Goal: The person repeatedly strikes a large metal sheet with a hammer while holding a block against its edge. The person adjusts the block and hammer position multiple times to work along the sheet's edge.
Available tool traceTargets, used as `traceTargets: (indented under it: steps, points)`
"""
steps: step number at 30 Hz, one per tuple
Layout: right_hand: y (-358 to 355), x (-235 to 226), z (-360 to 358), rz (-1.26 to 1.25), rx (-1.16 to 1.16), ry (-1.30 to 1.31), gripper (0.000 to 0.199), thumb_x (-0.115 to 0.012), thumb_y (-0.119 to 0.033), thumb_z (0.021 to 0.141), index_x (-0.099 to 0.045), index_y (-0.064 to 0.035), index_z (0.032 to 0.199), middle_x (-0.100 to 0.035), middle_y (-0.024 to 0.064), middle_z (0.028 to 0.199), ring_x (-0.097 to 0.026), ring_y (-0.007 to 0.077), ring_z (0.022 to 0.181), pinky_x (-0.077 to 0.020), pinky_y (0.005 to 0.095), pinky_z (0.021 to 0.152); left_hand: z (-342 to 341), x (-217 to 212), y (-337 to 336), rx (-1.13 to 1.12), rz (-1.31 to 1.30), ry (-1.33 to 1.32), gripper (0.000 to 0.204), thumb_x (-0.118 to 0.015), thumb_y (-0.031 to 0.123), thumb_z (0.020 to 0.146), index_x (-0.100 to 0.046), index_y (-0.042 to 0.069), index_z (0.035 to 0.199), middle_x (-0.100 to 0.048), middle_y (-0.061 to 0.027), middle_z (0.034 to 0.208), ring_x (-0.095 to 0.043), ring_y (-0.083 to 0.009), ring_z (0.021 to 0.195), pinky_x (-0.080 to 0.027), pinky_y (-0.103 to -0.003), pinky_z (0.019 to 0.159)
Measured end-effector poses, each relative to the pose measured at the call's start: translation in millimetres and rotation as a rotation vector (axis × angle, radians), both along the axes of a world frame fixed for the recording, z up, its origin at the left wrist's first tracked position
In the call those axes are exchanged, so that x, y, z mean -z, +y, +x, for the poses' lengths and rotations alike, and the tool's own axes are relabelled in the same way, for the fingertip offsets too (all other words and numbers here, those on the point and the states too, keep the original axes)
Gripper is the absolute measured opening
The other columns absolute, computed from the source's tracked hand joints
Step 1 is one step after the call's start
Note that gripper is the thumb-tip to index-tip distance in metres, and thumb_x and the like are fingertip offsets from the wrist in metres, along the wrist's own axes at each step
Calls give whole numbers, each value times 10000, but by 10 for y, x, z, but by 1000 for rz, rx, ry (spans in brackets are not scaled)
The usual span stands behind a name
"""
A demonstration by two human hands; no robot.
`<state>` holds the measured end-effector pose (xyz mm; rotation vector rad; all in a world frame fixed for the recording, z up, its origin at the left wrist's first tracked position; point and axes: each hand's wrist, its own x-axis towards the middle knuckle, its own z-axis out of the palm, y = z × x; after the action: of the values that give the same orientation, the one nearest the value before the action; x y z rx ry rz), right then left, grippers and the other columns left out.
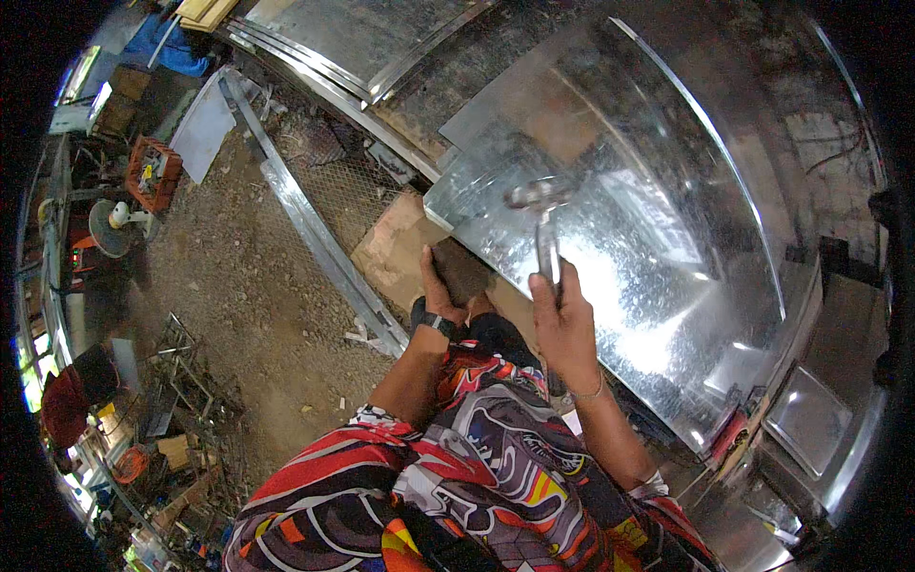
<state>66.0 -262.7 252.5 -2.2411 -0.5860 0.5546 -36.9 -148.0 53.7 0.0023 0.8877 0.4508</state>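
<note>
My right hand (569, 329) is closed around the handle of a metal hammer (547, 238). The hammer's head is slightly blurred and appears over a large shiny metal sheet (481, 195), which lies on the workbench and reflects a bright glare. Close to the sheet's near left edge is my left hand (444, 303), wearing a dark wristwatch (437, 322). One of its digits stretches forward, apart from the others, beside a dark brown flap (469, 271) below the edge. The remaining fingers are partly hidden, and whether they touch the flap cannot be made out.
Under the bench edge lies a brown board (393, 236). A long metal channel (310, 229) rests across wire mesh and gravelly ground at the left. Farther left are an orange crate (155, 173), a fan (112, 229) and a heap of scrap. Another metal panel (810, 419) lies right.
</note>
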Motion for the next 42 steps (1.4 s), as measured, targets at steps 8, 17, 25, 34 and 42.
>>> traceTargets:
  steps: [8, 17, 25, 34, 42]
  points:
    - [-246, 443, -122, -149, -169, 103, 494, -555, -444, 1062, -533, -19, 1312, -697, 301, 903, -691, 532, 912, -525, 543, 767, 98, 74, -10, 31, 78, -113, 754, -584, 748, 904, -641, 115, 1310, -697, -107, 1242, -675, -321, 1106, -539, -497, 1005]
    - [-147, 425, -285, -90, -115, 11, 489, -569, -358, 1072, -474, 0, 1392, -650, 242, 764, -651, 360, 671, -512, 455, 654, 18, 125, 31, 69, -94, -45, 698, -610, 737, 895, -653, 158, 1283, -712, -66, 1175, -687, -274, 1055, -577, -469, 930]
    - [62, 102, -126, -71, -5, 196, 388, -570, -354, 1079, -532, -23, 1279, -642, 162, 791, -627, 229, 697, -514, 376, 647, -74, 38, 213, 85, -152, 39, 749, -590, 771, 883, -647, 152, 1303, -697, -86, 1222, -673, -282, 1093, -560, -464, 968]
    - [134, 508, -249, -138, -227, 87, 544, -594, -413, 1049, -484, -26, 1416, -698, 325, 960, -710, 515, 946, -552, 503, 798, 55, 111, 341, -33, 133, -109, 777, -593, 770, 877, -633, 151, 1344, -686, -90, 1272, -642, -309, 1178, -509, -493, 1054]
    - [396, 264, -208, -17, -50, 178, 357, -568, -335, 1078, -539, -35, 1269, -692, 199, 821, -709, 320, 762, -523, 405, 662, 82, -72, 417, 35, -108, 138, 753, -598, 744, 894, -639, 138, 1340, -680, -122, 1291, -657, -308, 1127, -520, -491, 1018]
